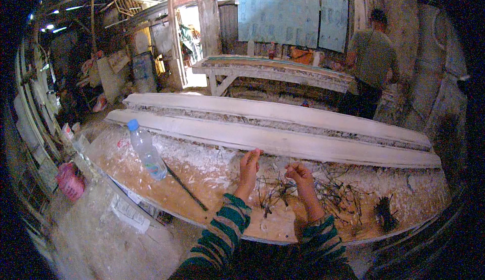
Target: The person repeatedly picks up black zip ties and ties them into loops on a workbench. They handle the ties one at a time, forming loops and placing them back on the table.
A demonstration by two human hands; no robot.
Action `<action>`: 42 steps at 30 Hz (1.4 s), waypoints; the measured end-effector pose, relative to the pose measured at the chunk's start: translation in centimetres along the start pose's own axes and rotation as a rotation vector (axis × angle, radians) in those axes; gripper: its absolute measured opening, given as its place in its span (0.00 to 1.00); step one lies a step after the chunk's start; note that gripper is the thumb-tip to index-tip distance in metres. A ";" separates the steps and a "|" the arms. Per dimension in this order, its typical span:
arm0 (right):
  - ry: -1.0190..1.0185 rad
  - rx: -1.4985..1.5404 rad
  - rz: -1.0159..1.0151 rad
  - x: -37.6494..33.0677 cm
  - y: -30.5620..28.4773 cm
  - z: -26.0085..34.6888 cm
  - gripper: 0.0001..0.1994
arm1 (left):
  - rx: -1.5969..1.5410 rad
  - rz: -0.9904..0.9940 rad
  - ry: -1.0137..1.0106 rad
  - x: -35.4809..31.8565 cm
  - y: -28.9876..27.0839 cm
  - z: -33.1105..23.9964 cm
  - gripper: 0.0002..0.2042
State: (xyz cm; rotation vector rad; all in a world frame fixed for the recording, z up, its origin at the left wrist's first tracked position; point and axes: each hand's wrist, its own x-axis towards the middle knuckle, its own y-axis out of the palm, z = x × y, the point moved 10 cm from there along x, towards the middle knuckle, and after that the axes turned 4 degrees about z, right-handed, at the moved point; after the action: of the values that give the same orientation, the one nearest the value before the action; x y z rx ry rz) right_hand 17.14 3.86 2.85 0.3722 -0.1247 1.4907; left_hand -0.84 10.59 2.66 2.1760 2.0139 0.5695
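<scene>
I note both forearms entering from the lower edge, each in a sleeve striped green and dark, rising side by side toward the middle of the view. My left hand (249,165) is raised, wrist nearly straight, fingers pointing up and away with the tips drawn loosely together; whether they pinch anything I cannot tell. My right hand (299,173) sits just beside it, slightly lower, curled into a loose fist with the knuckles uppermost. The two hands are near each other, not touching.
</scene>
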 end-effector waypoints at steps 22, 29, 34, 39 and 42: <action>0.020 0.378 -0.240 0.3 -4.6 -0.2 0.09 | 0.117 0.100 -0.039 0.2 1.0 0.9 0.14; 0.124 1.053 -0.075 1.4 -5.5 -4.7 0.13 | 0.162 0.186 0.010 0.8 2.1 2.6 0.13; 0.078 0.816 -0.167 1.4 -5.4 -4.2 0.17 | 0.475 0.322 0.303 -1.4 4.8 -0.8 0.12; 0.078 0.625 -0.232 -0.2 -4.1 -0.9 0.20 | 0.623 0.492 0.131 -5.2 1.8 -3.0 0.10; 0.044 0.450 -0.183 -0.1 -3.3 0.5 0.18 | 0.841 0.478 0.192 -6.2 -3.5 -5.5 0.10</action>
State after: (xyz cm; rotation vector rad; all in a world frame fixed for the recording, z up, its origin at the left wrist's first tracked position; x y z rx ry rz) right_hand 20.43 3.44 2.76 0.6927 0.2786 1.3370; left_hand -6.29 3.98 5.34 3.2401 2.0541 -0.0930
